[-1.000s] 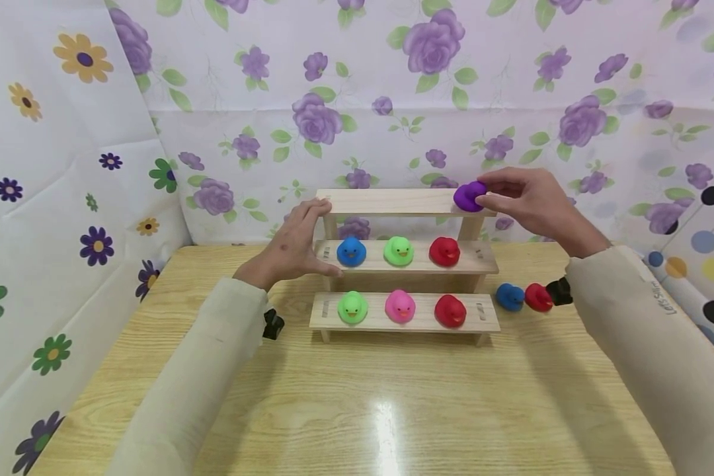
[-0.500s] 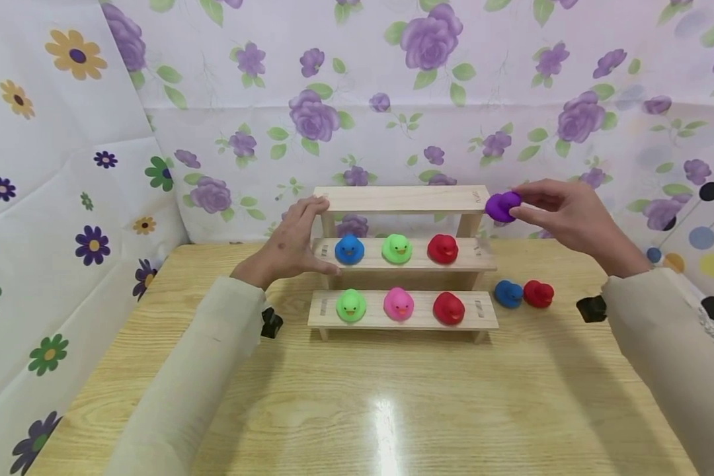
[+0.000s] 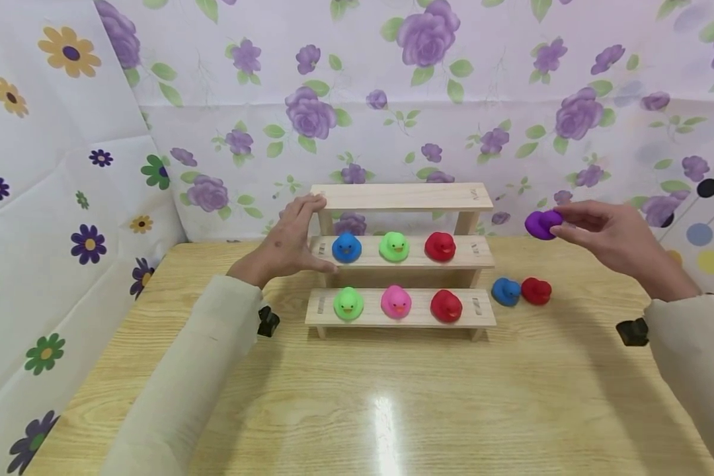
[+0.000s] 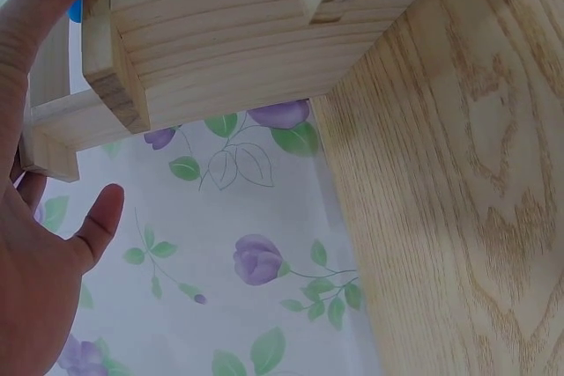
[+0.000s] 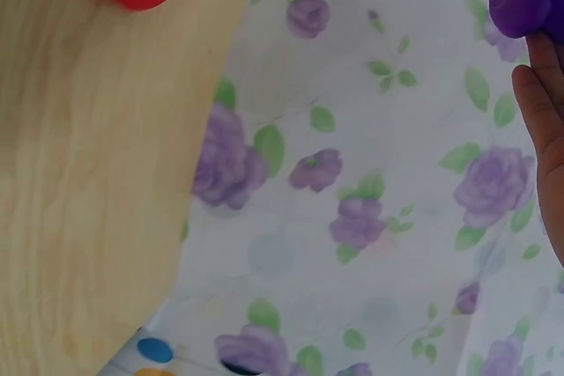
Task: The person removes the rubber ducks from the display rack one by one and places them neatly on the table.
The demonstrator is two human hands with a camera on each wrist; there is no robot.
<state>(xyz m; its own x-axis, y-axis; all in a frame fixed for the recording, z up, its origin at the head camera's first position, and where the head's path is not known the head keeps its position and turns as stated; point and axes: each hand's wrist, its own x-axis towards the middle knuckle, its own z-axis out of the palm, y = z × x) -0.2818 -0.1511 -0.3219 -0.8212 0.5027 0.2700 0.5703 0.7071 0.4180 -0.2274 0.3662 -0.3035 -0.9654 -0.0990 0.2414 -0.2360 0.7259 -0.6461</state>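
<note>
A purple rubber-looking toy duck (image 3: 538, 225) is held in the air, off to the right of a three-tier pale wooden rack (image 3: 467, 222) and apart from it. It's pinched between the thumb and fingers of the right hand (image 3: 613, 235), and in the right wrist view it's partly cut off by the frame edge, up in the corner.

The left hand (image 3: 282, 243) is spread, with the thumb well apart from the fingers. The left end of the top tier (image 3: 401, 196) is touched by the fingers, and the left part of the middle tier (image 3: 417, 251) by the thumb.

Three more ducks are lined up on the middle tier: blue (image 3: 348, 247), light green (image 3: 394, 246) and red (image 3: 440, 246), left to right. On the bottom tier (image 3: 422, 307) it's another light green one (image 3: 348, 303), a pink one (image 3: 396, 302) and a second red one (image 3: 446, 306). One more blue duck (image 3: 506, 291) and one more red duck (image 3: 536, 291) are sat side by side on the light wood-grain worktop (image 3: 333, 396), just right of the rack.

Loose cream sleeves (image 3: 178, 390) are worn, and a small black gadget (image 3: 268, 322) can be spotted by each wrist. The back is covered by a white sheet with purple roses (image 3: 357, 59), the left side by one with colourful daisies (image 3: 24, 218), the right by a dotted one (image 3: 711, 262)
</note>
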